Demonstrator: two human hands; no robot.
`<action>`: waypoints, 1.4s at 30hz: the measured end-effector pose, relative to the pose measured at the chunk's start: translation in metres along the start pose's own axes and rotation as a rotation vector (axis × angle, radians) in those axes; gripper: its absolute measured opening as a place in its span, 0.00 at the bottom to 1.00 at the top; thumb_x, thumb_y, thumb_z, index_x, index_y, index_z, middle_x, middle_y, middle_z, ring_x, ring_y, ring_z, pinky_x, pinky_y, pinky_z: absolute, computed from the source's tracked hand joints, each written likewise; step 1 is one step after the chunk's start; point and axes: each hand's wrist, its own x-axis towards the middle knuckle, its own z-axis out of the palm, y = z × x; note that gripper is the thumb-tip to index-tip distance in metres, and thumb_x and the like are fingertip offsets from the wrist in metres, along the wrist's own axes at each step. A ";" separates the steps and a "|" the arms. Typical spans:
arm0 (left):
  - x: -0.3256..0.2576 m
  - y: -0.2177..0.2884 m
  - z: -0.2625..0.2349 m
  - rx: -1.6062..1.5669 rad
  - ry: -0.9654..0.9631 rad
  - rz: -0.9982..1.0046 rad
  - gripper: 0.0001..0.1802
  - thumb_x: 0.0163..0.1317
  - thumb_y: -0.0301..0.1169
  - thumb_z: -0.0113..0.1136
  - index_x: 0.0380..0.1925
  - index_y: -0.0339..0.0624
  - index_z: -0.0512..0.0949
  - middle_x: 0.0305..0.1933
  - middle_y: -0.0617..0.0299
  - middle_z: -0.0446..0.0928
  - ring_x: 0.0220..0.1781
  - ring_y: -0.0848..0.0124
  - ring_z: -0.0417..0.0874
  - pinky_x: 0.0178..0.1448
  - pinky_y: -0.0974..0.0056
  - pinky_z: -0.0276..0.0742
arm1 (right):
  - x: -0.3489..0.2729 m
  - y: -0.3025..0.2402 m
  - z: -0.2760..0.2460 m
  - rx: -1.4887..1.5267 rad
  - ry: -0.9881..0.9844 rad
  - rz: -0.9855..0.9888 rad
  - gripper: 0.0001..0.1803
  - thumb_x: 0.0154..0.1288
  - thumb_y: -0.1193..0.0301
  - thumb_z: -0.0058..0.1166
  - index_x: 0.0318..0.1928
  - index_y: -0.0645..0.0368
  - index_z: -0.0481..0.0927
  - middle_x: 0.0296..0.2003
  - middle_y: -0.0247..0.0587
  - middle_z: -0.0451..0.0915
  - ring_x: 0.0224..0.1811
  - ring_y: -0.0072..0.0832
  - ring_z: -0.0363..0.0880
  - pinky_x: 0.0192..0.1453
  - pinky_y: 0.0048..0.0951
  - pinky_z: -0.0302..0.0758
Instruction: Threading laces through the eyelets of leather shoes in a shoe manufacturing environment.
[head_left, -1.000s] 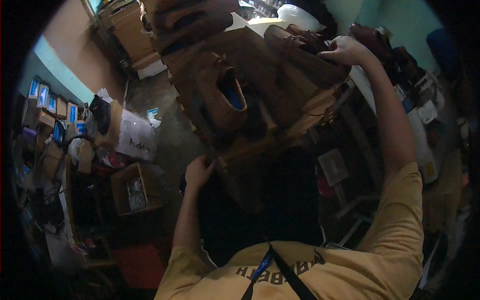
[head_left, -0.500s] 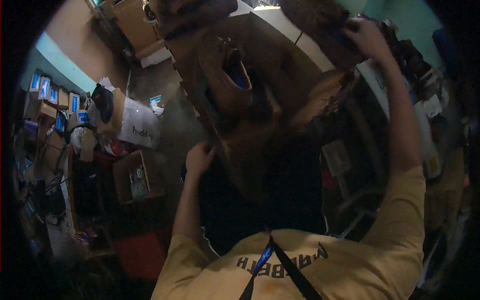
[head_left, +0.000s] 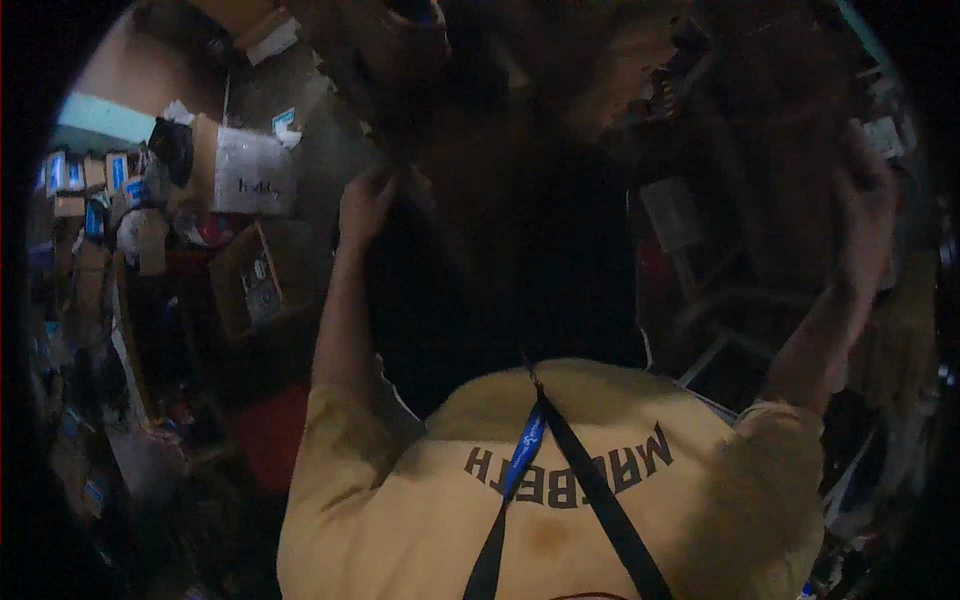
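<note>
A brown shoe (head_left: 415,40) stands at the top of the head view, on a brown work surface that the picture cuts off and shadow darkens. My left hand (head_left: 368,200) hangs near that surface's left edge, its fingers curled in; whatever they hold, if anything, is lost in the dark. Far out to the right is my right hand (head_left: 865,190), blurred, with bent fingers. A large dark brown shape (head_left: 780,80) lies against its fingertips, too dim to name.
On the left, a white panel (head_left: 255,170) with lettering stands behind an open cardboard box (head_left: 245,280). Several small boxes (head_left: 75,172) with blue labels are stacked by the wall. A red surface (head_left: 270,440) lies lower left. To the right is a pale flat piece (head_left: 672,213).
My right hand has swung right and down, away from the work surface. The view has tilted downward, so the shoe sits higher in the picture. My left hand stays curled.
</note>
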 end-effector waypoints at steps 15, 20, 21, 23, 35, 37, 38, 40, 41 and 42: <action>-0.152 0.166 0.026 -1.189 -0.424 -0.343 0.57 0.58 0.46 0.77 0.78 0.38 0.51 0.74 0.54 0.67 0.75 0.62 0.69 0.74 0.58 0.69 | -0.203 -0.053 0.204 0.040 -0.501 -0.164 0.25 0.67 0.59 0.63 0.57 0.64 0.79 0.46 0.57 0.86 0.41 0.55 0.87 0.47 0.49 0.84; -0.136 0.157 0.047 -1.235 -0.527 -0.415 0.61 0.51 0.39 0.82 0.78 0.38 0.51 0.74 0.50 0.67 0.76 0.59 0.68 0.77 0.56 0.66 | -0.196 -0.050 0.196 -0.005 -0.578 -0.028 0.28 0.71 0.55 0.59 0.61 0.63 0.76 0.46 0.58 0.86 0.42 0.56 0.86 0.48 0.51 0.84; -0.135 0.158 0.045 -1.165 -0.555 -0.426 0.63 0.49 0.38 0.82 0.79 0.38 0.51 0.75 0.49 0.66 0.77 0.59 0.67 0.78 0.55 0.64 | -0.192 -0.048 0.193 -0.007 -0.608 -0.016 0.29 0.71 0.54 0.60 0.61 0.64 0.76 0.46 0.58 0.86 0.43 0.56 0.87 0.48 0.52 0.83; -0.130 0.156 0.048 -1.202 -0.596 -0.423 0.65 0.49 0.37 0.83 0.80 0.37 0.48 0.76 0.48 0.65 0.78 0.58 0.66 0.79 0.55 0.63 | -0.186 -0.047 0.190 -0.018 -0.637 0.011 0.30 0.71 0.53 0.60 0.61 0.64 0.76 0.45 0.58 0.86 0.43 0.56 0.87 0.48 0.53 0.83; -0.165 0.131 0.051 -1.040 -0.545 -0.525 0.80 0.47 0.36 0.86 0.81 0.37 0.26 0.83 0.47 0.51 0.84 0.57 0.53 0.85 0.56 0.50 | -0.165 -0.060 0.219 -0.099 -1.253 -0.091 0.37 0.66 0.54 0.62 0.65 0.68 0.67 0.43 0.58 0.85 0.38 0.54 0.88 0.43 0.51 0.85; -0.177 0.139 0.049 -0.953 -0.548 -0.578 0.78 0.48 0.30 0.84 0.82 0.40 0.27 0.84 0.48 0.49 0.85 0.57 0.52 0.85 0.55 0.50 | -0.167 -0.054 0.218 -0.055 -1.266 -0.136 0.36 0.66 0.56 0.62 0.64 0.68 0.68 0.43 0.59 0.85 0.38 0.53 0.88 0.43 0.51 0.85; -0.185 0.141 0.053 -1.042 -0.503 -0.579 0.78 0.48 0.30 0.84 0.82 0.41 0.27 0.84 0.48 0.49 0.85 0.58 0.52 0.85 0.56 0.50 | -0.167 -0.052 0.217 -0.021 -1.264 -0.158 0.34 0.65 0.57 0.62 0.63 0.68 0.68 0.42 0.59 0.85 0.38 0.53 0.88 0.43 0.51 0.85; -0.196 0.141 0.058 -1.135 -0.462 -0.585 0.78 0.47 0.30 0.83 0.82 0.41 0.27 0.84 0.49 0.50 0.85 0.58 0.51 0.85 0.56 0.51 | -0.170 -0.051 0.215 -0.004 -1.287 -0.182 0.34 0.65 0.58 0.61 0.63 0.68 0.68 0.42 0.59 0.85 0.37 0.53 0.88 0.43 0.51 0.85; -0.199 0.140 0.059 -1.167 -0.447 -0.612 0.77 0.47 0.29 0.83 0.83 0.42 0.29 0.83 0.49 0.52 0.84 0.59 0.53 0.85 0.56 0.52 | -0.172 -0.052 0.213 0.008 -1.297 -0.201 0.34 0.65 0.58 0.61 0.64 0.68 0.68 0.42 0.59 0.84 0.37 0.52 0.88 0.43 0.51 0.85; -0.209 0.141 0.062 -1.203 -0.436 -0.644 0.77 0.46 0.29 0.83 0.83 0.42 0.31 0.83 0.50 0.53 0.84 0.59 0.54 0.84 0.56 0.53 | -0.178 -0.052 0.206 0.005 -1.308 -0.193 0.34 0.65 0.58 0.61 0.64 0.68 0.68 0.42 0.59 0.84 0.37 0.52 0.88 0.43 0.51 0.85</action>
